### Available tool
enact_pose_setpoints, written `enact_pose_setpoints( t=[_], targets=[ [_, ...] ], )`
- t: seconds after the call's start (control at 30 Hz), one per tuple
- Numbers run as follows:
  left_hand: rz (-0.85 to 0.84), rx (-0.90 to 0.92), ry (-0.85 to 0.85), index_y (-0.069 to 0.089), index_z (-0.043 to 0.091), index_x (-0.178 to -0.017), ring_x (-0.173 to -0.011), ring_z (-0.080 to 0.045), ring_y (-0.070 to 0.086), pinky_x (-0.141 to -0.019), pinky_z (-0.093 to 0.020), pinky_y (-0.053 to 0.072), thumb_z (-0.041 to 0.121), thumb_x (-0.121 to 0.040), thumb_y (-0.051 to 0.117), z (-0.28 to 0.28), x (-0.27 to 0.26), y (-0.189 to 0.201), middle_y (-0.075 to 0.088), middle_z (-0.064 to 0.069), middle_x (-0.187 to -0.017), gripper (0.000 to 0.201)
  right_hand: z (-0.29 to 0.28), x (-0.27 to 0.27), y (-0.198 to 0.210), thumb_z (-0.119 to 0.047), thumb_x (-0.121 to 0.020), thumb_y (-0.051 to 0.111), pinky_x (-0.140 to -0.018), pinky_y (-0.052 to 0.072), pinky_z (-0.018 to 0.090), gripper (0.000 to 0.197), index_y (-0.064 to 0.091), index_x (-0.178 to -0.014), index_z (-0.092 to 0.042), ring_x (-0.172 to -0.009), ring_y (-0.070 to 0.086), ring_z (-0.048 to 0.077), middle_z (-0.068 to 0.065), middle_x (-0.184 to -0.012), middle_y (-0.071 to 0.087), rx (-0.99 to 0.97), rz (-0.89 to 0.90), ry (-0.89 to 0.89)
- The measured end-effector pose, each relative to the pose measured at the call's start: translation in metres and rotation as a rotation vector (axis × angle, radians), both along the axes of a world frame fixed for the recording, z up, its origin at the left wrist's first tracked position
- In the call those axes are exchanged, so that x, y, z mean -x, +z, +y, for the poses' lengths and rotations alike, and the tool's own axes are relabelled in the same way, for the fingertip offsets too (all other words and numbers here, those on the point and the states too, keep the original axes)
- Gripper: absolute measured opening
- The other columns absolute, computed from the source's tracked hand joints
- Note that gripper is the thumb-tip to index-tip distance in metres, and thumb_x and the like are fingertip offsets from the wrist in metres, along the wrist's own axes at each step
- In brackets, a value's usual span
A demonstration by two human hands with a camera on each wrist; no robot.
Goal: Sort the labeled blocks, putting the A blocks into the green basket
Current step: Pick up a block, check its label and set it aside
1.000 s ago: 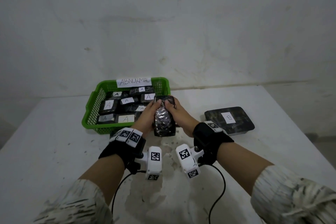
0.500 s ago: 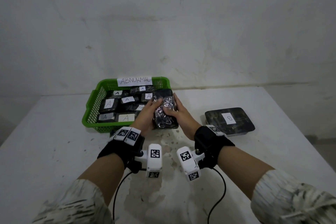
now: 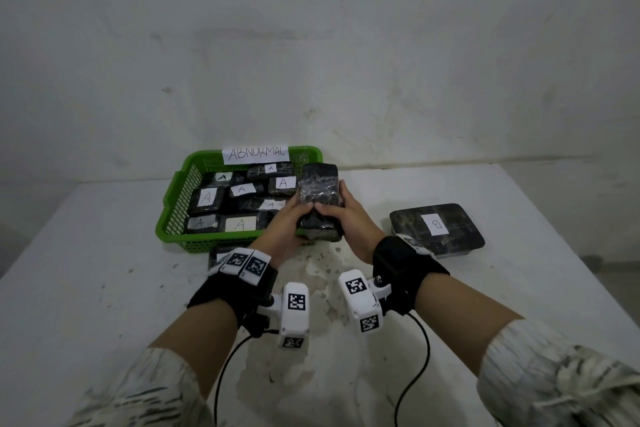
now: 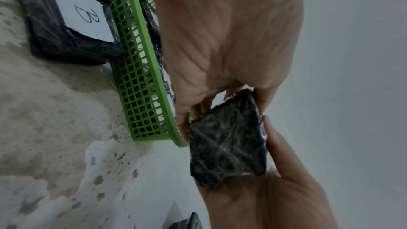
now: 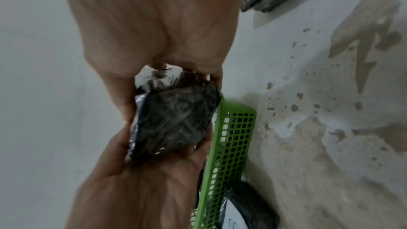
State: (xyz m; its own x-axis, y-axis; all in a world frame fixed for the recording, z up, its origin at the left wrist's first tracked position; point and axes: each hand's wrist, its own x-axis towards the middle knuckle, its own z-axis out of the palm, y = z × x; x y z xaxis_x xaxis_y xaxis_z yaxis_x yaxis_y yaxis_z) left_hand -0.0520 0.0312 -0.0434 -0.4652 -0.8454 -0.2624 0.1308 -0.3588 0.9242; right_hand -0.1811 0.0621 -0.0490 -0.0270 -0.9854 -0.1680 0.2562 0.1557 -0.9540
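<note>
I hold a dark plastic-wrapped block [image 3: 318, 196] with both hands over the right front corner of the green basket [image 3: 221, 242]. My left hand [image 3: 292, 217] grips its left side, with the thumb on top. My right hand [image 3: 334, 208] grips its right side. The face I see has no label. Several blocks labelled A lie in the basket. In the left wrist view the block [image 4: 226, 145] sits between both hands next to the basket [image 4: 136, 76]. The right wrist view shows the block [image 5: 174, 123] above the basket rim [image 5: 231, 145].
A block labelled B [image 3: 436, 229] lies on the white table to the right of my hands. Another B block [image 4: 72, 23] lies against the basket's front wall, below my left wrist. A paper sign reading ABNORMAL [image 3: 255, 153] hangs on the basket's far rim. A wall stands behind the table.
Both hands have carried the block away from me and upward, from the table in front of the basket to the basket's right front corner.
</note>
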Motion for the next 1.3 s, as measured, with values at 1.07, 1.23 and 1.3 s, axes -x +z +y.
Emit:
enact_pose_setpoints(
  t=[1.07,1.23,1.3],
  targets=[
    [-0.052,0.080,-0.002,0.033,0.027,-0.143,-0.113,-0.020,0.057,-0.101,-0.044,0.044,0.024,-0.097,0.044,-0.014,-0.003,0.002,0.054,-0.006,-0.132,0.047,-0.001,-0.001,0.001,-0.040,-0.089,0.059,-0.077,0.045,0.022,0.024,0.049,-0.110,-0.038,-0.112,0.058,0.026,0.015,-0.122,0.058,-0.017,0.393,-0.006],
    [-0.155,0.158,-0.045,0.032,0.020,-0.144,-0.093,-0.013,0.060,-0.065,-0.021,0.050,0.017,-0.098,0.043,-0.012,-0.002,0.001,0.058,-0.006,-0.119,0.048,0.003,0.002,0.003,-0.032,-0.097,0.051,-0.064,0.040,0.014,0.031,0.044,-0.126,-0.022,-0.096,0.060,0.012,0.010,-0.120,0.060,-0.026,0.374,-0.019],
    [-0.160,0.166,-0.029,0.034,0.018,-0.141,-0.094,-0.014,0.059,-0.065,-0.021,0.049,0.016,-0.099,0.040,-0.011,-0.002,-0.001,0.059,-0.005,-0.116,0.043,0.004,0.005,0.004,-0.033,-0.095,0.054,-0.063,0.040,0.016,0.036,0.043,-0.129,-0.024,-0.091,0.058,0.008,0.005,-0.117,0.062,-0.041,0.385,0.013]
  ],
)
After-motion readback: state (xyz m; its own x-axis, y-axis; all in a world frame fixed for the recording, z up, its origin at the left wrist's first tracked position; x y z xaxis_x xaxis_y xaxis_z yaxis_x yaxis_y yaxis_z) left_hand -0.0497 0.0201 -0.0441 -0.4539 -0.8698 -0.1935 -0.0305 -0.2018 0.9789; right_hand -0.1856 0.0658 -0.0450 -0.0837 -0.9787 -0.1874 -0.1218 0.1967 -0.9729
